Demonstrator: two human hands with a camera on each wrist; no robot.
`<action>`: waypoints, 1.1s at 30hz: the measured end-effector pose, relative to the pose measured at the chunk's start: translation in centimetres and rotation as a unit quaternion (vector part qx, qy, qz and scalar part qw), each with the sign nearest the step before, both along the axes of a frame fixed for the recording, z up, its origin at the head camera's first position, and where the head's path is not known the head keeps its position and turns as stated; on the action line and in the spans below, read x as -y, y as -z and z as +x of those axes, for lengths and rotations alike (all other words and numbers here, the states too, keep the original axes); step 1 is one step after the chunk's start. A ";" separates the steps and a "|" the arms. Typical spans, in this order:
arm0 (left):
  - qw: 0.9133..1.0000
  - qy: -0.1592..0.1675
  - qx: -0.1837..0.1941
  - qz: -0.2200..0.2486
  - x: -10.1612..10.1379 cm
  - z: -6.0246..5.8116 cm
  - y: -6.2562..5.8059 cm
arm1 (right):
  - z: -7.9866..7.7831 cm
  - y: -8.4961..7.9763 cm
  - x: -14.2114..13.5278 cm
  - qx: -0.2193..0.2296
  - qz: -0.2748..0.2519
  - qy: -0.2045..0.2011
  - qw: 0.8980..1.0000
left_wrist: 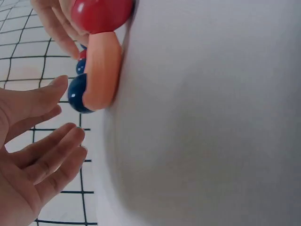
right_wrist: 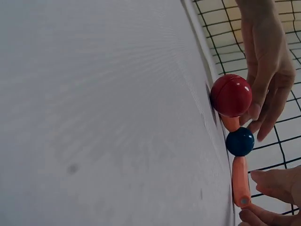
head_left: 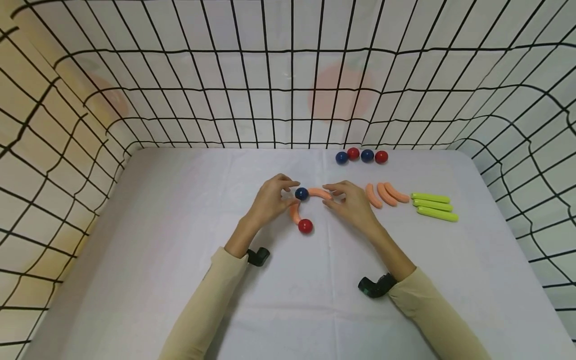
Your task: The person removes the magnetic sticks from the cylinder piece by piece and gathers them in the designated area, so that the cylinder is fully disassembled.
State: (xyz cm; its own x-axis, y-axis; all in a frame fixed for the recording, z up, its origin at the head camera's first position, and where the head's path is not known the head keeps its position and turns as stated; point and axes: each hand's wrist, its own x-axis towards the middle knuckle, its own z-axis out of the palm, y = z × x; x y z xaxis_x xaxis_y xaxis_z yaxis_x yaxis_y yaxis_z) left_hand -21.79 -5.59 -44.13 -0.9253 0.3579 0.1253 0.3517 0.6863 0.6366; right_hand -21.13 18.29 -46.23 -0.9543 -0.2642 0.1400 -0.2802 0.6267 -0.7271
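Note:
On the white cloth, a blue ball (head_left: pixel 302 194) joins two curved orange sticks; one (head_left: pixel 318 193) reaches right, the other (head_left: pixel 294 213) runs toward the near side to a red ball (head_left: pixel 305 226). My left hand (head_left: pixel 273 197) is just left of the blue ball. In the left wrist view its thumb and fingers (left_wrist: pixel 51 160) are spread apart, with nothing gripped. Around the free end of the right-hand orange stick, my right hand (head_left: pixel 353 206) has thumb and fingers parted. The right wrist view shows this stick's end (right_wrist: pixel 241 188) beside them, with no clear pinch.
At the back right sit several loose balls, blue (head_left: pixel 342 158) and red (head_left: pixel 381 157). Three curved orange sticks (head_left: pixel 387 194) lie right of my right hand, then three straight green sticks (head_left: pixel 434 205). Black wire mesh (head_left: pixel 292 90) stands along the table's back and sides.

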 end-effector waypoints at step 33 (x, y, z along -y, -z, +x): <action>0.999 -0.006 0.031 0.045 -1.5 -1.0 1.5 | -1.4 0.5 -0.4 0.259 -0.183 0.056 0.947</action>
